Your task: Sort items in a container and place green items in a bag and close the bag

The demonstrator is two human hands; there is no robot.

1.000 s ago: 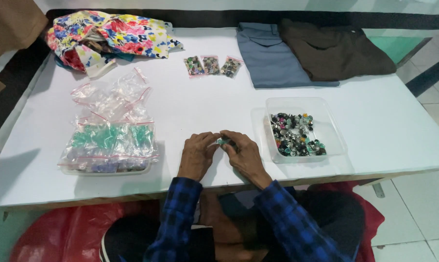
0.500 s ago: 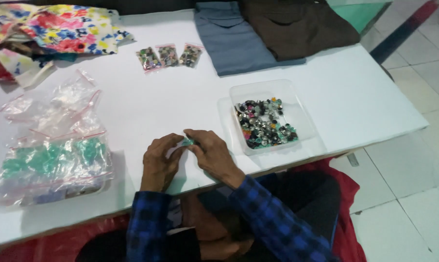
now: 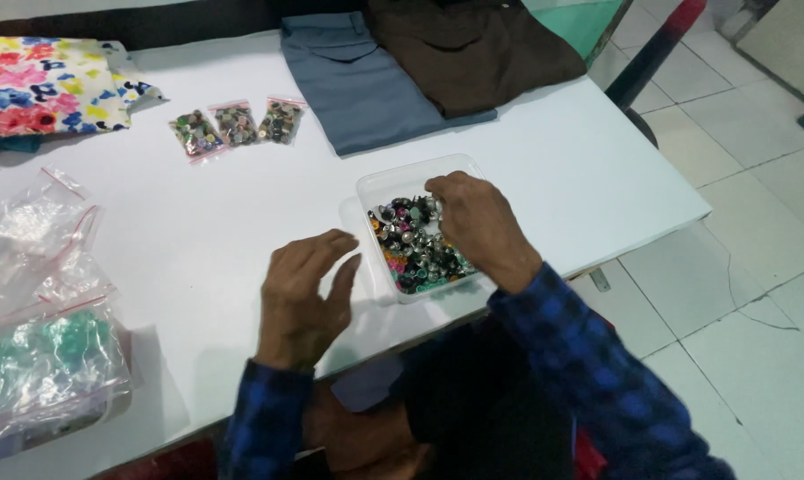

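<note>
A flat white rectangular worktop is seen above a floor of pale square tiles; a red-and-dark striped post is seen beside its far corner.

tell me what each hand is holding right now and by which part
The left hand holds nothing; it hovers open over the white table. The right hand reaches into the clear tub of buttons; whether its fingertips pinch one cannot be told.

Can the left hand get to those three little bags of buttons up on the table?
Probably yes. The left hand hovers open and empty over bare white table, and nothing lies between it and the three small bags; it would just have to stretch forward.
</note>
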